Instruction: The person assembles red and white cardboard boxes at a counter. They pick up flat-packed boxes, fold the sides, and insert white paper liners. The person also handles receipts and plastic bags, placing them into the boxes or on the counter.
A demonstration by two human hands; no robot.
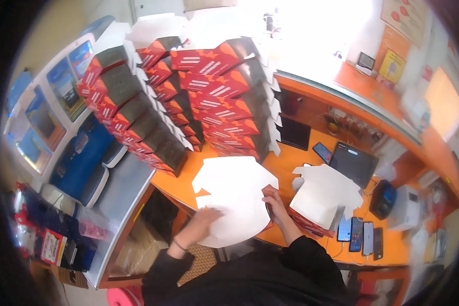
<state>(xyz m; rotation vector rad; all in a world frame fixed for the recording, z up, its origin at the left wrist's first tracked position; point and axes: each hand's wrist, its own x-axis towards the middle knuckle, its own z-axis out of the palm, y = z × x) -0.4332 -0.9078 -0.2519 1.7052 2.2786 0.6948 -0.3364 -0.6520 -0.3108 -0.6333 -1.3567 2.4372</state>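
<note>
A flat white cardboard box blank (234,196) with notched edges is in front of me, its plain side up. My right hand (274,205) pinches its right edge, with the thumb on top. Slightly blurred, my left hand (203,224) lies over the lower left part of the blank with its fingers stretched out. To the right is a pile of cardboard blanks (324,196), white on top with red printed sides below. Behind the blank rise tall stacks of folded red boxes (217,97), nested in one another, their white flaps sticking out.
Several phones (356,234) lie on the orange table (288,234) at the right, near a dark tablet (354,163) and cables. A raised counter (341,86) runs along the back right. At the left are a grey side table (120,196) and blue-backed seats (79,158).
</note>
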